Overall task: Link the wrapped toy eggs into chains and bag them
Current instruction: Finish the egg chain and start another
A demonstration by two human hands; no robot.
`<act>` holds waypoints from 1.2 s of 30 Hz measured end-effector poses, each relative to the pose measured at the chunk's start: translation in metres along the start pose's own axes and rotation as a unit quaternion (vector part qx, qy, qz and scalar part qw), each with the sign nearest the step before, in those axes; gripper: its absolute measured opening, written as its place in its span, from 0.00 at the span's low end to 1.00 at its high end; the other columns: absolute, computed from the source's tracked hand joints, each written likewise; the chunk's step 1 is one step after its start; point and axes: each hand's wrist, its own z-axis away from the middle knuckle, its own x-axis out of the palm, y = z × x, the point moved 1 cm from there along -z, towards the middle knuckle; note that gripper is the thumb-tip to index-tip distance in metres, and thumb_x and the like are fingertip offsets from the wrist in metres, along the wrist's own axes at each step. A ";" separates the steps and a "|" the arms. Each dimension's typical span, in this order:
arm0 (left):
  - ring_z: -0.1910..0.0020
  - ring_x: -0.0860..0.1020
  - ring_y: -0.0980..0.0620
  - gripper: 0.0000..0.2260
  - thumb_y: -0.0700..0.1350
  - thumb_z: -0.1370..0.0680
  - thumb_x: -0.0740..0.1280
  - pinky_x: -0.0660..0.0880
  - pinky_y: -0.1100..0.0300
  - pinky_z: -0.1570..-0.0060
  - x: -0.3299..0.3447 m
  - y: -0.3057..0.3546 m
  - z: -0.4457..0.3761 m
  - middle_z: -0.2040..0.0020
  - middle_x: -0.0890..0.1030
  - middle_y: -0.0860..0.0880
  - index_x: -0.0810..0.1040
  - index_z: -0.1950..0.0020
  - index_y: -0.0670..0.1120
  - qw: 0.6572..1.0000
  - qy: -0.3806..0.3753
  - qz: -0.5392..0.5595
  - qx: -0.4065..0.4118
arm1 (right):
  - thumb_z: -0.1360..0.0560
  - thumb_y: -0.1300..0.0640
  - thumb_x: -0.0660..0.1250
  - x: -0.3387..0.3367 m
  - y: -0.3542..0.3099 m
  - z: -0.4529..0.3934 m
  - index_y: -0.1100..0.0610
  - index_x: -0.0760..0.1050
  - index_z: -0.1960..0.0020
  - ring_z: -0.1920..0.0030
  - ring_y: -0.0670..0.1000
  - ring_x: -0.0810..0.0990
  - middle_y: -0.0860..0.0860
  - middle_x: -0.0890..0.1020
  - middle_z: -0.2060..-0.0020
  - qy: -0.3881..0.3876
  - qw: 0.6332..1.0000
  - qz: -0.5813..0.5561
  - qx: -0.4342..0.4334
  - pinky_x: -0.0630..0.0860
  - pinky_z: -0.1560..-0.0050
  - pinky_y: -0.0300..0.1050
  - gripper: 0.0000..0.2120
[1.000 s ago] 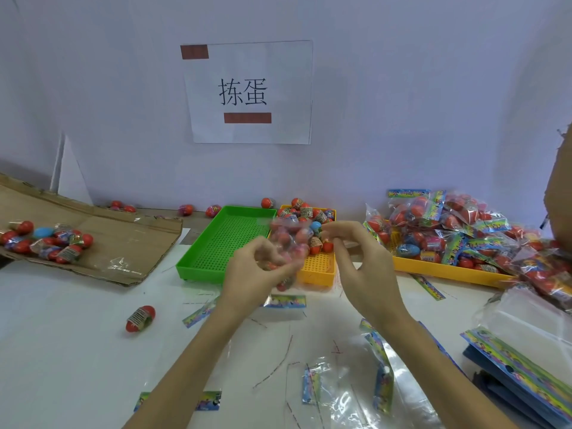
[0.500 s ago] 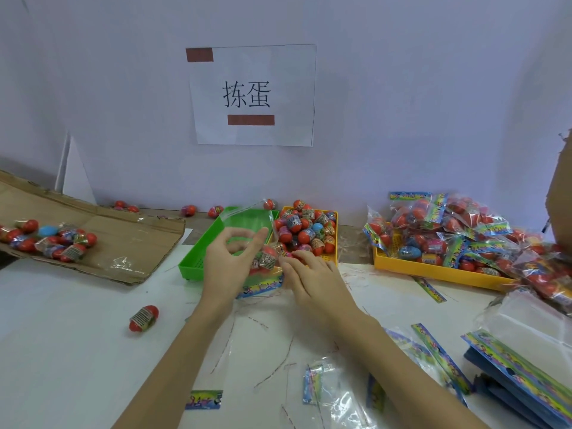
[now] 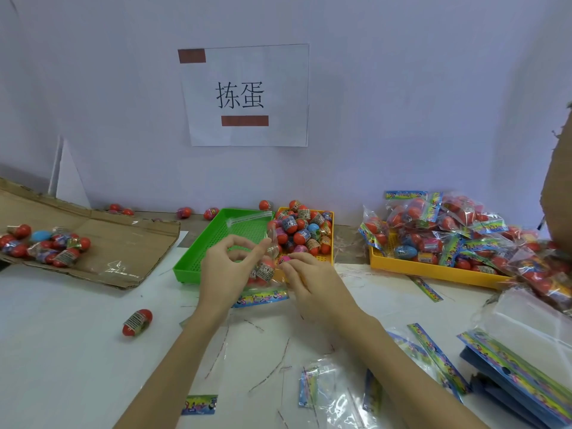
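Note:
A clear plastic bag (image 3: 266,243) with a colourful header strip (image 3: 263,298) stands on the white table, holding a few red wrapped eggs (image 3: 265,271). My left hand (image 3: 229,267) pinches the bag's open top between thumb and fingers. My right hand (image 3: 309,283) holds a pink egg (image 3: 285,260) at the bag's side, fingers curled round it. Behind them a small yellow tray (image 3: 328,258) is heaped with loose wrapped eggs (image 3: 301,230).
An empty green tray (image 3: 198,261) sits left of the yellow one. A large yellow tray (image 3: 433,272) at right holds filled bags (image 3: 448,230). Cardboard (image 3: 123,243) with eggs lies at left, a single egg (image 3: 137,322) on the table, and empty bags (image 3: 510,366) at lower right.
Both hands came down from chest height to the table with the bag. The right hand now holds a pink egg beside the bag, and the left hand keeps the bag's mouth up.

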 end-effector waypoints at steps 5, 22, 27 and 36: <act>0.60 0.87 0.48 0.19 0.63 0.28 0.75 0.83 0.38 0.50 0.002 0.002 0.002 0.62 0.88 0.50 0.81 0.49 0.49 0.998 -0.054 -0.011 0.007 | 0.20 0.57 0.71 -0.021 0.001 0.002 0.52 0.78 0.46 0.50 0.44 0.79 0.46 0.80 0.50 0.116 0.982 -0.142 0.036 0.78 0.50 0.41 0.04; 0.68 0.78 0.57 0.21 0.63 0.28 0.75 0.80 0.50 0.66 0.030 0.009 0.026 0.57 0.83 0.59 0.79 0.43 0.52 0.972 -0.158 -0.047 0.166 | 0.23 0.56 0.75 -0.058 -0.028 0.015 0.49 0.80 0.38 0.47 0.44 0.82 0.41 0.82 0.49 0.164 0.969 -0.183 -0.014 0.79 0.49 0.35 0.14; 0.62 0.83 0.55 0.17 0.59 0.25 0.74 0.82 0.53 0.62 0.029 0.009 0.026 0.52 0.85 0.58 0.79 0.44 0.50 0.970 -0.160 -0.048 0.176 | 0.22 0.53 0.74 -0.058 -0.024 0.014 0.47 0.78 0.38 0.48 0.41 0.83 0.35 0.83 0.50 0.150 0.970 -0.190 0.001 0.81 0.54 0.35 0.14; 0.63 0.83 0.52 0.12 0.56 0.23 0.75 0.81 0.55 0.60 0.028 0.005 0.021 0.52 0.84 0.58 0.79 0.44 0.53 0.967 -0.140 -0.075 0.200 | 0.21 0.54 0.72 -0.059 -0.019 0.014 0.45 0.77 0.37 0.48 0.42 0.83 0.36 0.82 0.48 0.090 0.979 -0.184 0.008 0.83 0.55 0.41 0.14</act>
